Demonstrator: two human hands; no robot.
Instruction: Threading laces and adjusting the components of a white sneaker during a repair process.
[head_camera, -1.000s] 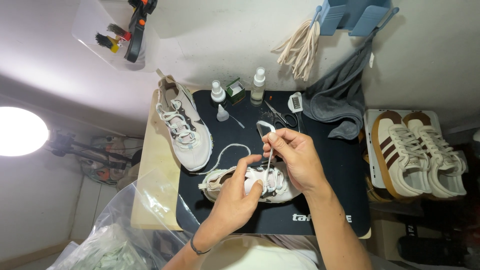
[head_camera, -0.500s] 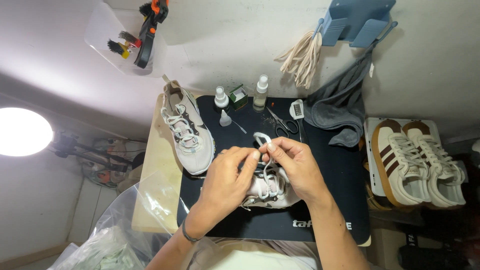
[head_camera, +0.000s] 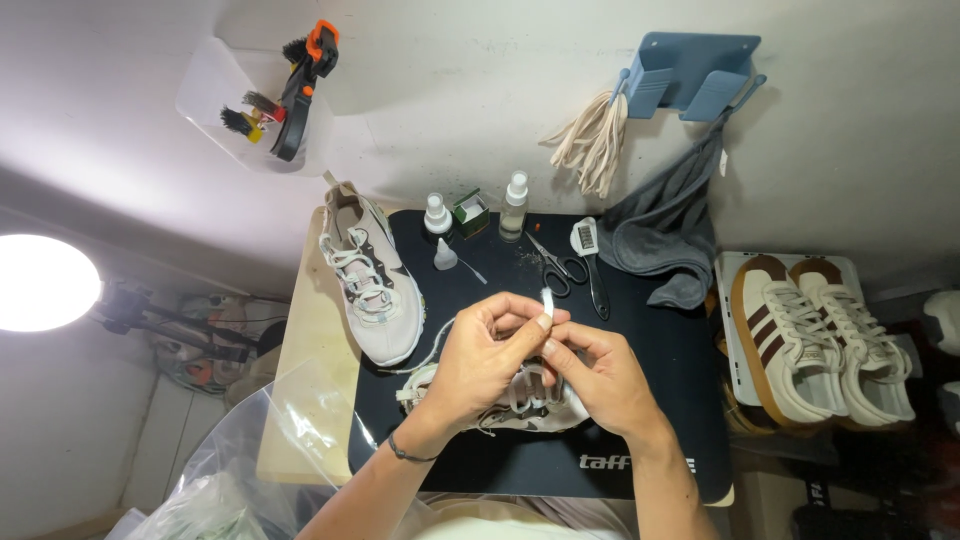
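Left hand: your left hand was closed, fingers pinched together on the white lace, thumb and forefinger gripping it just below its raised tip.
Right hand: your right hand was curled shut too, its fingertips meeting the left hand's at the same lace, so the 2 hands touched over the middle of the mat.
Lace: it stood up between your 2 sets of fingertips, its end poking above them; the rest ran down under your hands toward the shoe, and another stretch trailed off to the left beneath your left wrist.
Shoe under your hands: the pale sneaker lay on its side directly below both hands, mostly covered by them, on the near half of the black mat.
Second shoe: its mate lay well to the left of your left hand, straddling the mat's left edge, toe toward you.
Beyond your hands: 2 small white bottles, a green box, scissors and a small brush sat along the mat's far edge, apart from your fingers.
Right side: a grey cloth hung over the mat's far right corner, and 1 pair of brown-striped sneakers rested off the mat.
Left side: a clear plastic bag lay near your left forearm.
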